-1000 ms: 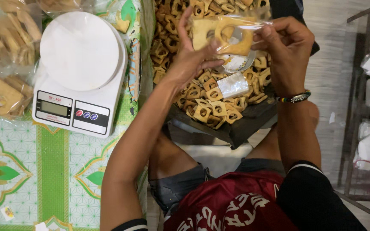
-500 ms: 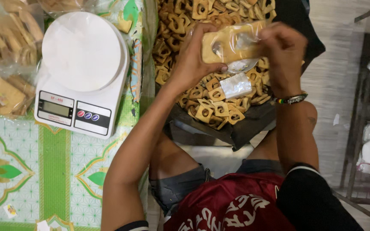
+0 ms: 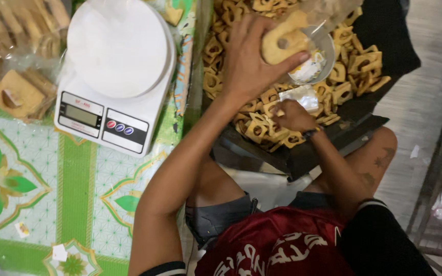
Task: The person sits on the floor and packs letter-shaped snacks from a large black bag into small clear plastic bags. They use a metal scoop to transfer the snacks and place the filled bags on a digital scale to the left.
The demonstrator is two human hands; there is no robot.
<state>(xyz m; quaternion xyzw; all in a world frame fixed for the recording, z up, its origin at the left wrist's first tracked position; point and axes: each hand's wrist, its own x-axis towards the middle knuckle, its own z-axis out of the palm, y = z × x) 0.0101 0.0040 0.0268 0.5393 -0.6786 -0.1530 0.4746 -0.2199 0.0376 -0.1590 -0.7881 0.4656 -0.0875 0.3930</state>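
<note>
Head view, green patterned tablecloth (image 3: 78, 204), grey floor (image 3: 415, 102)

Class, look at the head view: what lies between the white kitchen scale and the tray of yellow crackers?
In the head view, only a strip of green patterned tablecloth lies between the white kitchen scale and the tray of yellow crackers.

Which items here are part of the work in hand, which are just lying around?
In use:
left hand holding a clear bag of biscuits
right hand down in the loose biscuits
dark tray under them

Lying about:
white kitchen scale
packed biscuit bags
patterned tablecloth
</note>
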